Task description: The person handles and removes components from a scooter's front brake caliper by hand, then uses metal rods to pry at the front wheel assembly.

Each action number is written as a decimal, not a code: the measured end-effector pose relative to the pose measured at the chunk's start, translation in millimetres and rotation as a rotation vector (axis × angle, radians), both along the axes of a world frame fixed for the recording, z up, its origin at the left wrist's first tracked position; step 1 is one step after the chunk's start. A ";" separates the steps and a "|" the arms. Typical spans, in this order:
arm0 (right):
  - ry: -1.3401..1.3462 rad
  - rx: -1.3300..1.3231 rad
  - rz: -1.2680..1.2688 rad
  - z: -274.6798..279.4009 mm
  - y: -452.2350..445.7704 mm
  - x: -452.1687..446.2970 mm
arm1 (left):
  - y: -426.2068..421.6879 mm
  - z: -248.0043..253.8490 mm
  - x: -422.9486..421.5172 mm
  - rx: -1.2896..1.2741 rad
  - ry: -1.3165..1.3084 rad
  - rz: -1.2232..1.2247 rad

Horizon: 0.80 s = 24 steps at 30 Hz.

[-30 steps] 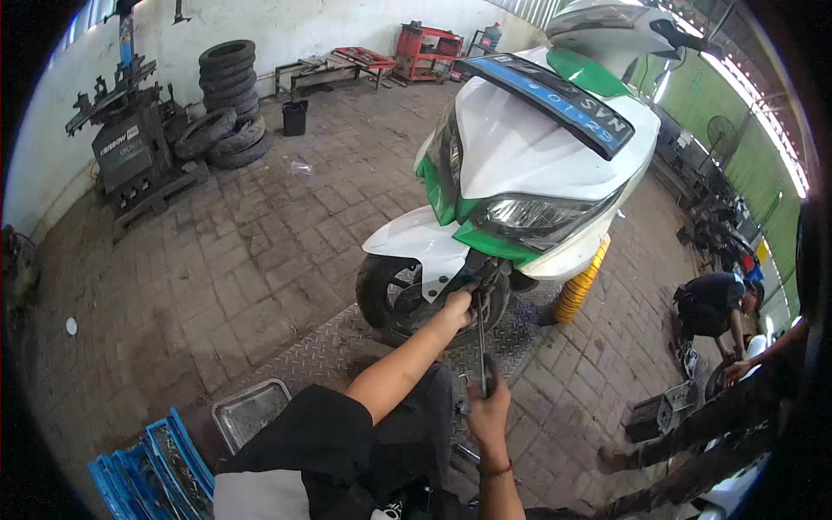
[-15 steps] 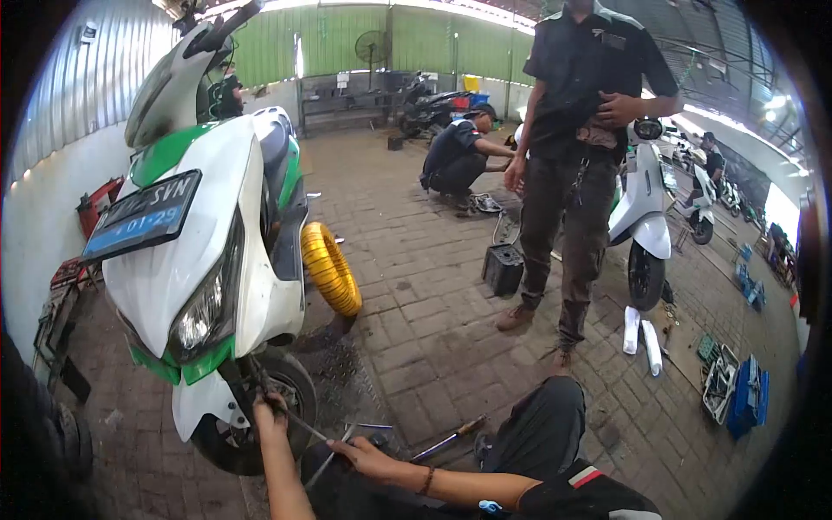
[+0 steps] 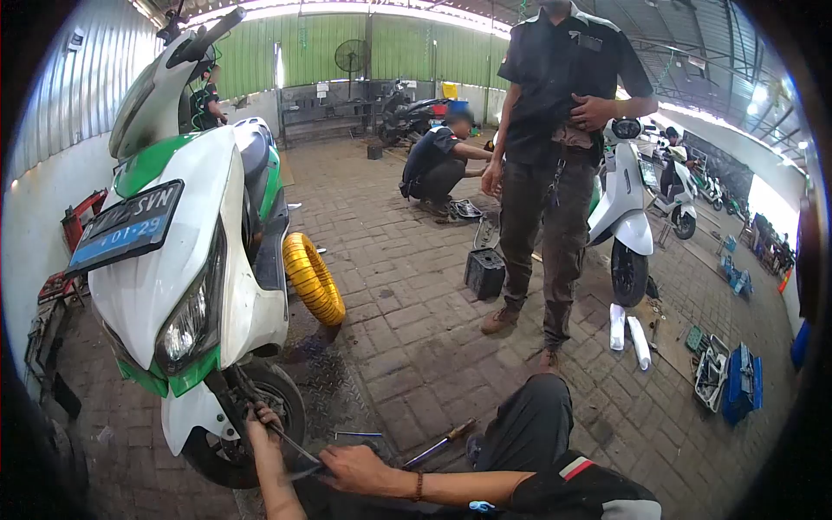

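A white and green scooter (image 3: 160,260) stands at the left, its front wheel (image 3: 282,399) beside my hands. My left hand (image 3: 263,426) is closed at the lower fork, around the upper end of a long thin metal rod (image 3: 297,448). My right hand (image 3: 357,471), with a bracelet at the wrist, is closed at the rod's lower end. A second, blurred tool (image 3: 305,472) sticks out from under my right fingers; I cannot make out its kind. The rod's exact tip is hidden by my left fingers.
A tool with a worn handle (image 3: 440,442) and a thin blue bar (image 3: 358,434) lie on the floor. A yellow-wrapped tyre (image 3: 314,279) leans by the scooter. One person (image 3: 555,173) stands ahead near a black battery-like box (image 3: 484,273); another person (image 3: 438,165) crouches behind. A blue toolbox (image 3: 743,384) is at right.
The view has shifted, so the scene sits a little further left. My right hand has turned, and the second tool beneath it is now lower and blurred. My left hand stays by the fork.
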State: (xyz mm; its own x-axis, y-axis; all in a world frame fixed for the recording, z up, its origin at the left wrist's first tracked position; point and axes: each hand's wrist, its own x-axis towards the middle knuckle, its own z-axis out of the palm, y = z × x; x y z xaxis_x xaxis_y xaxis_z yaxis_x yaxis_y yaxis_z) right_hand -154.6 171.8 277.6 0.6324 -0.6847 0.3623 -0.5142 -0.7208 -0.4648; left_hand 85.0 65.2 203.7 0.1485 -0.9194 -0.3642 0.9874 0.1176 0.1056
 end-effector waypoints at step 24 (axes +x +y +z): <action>-0.606 1.032 -0.061 2.5 15.3 2.1 | -22.3 -15.8 35.7 -0.026 0.040 0.015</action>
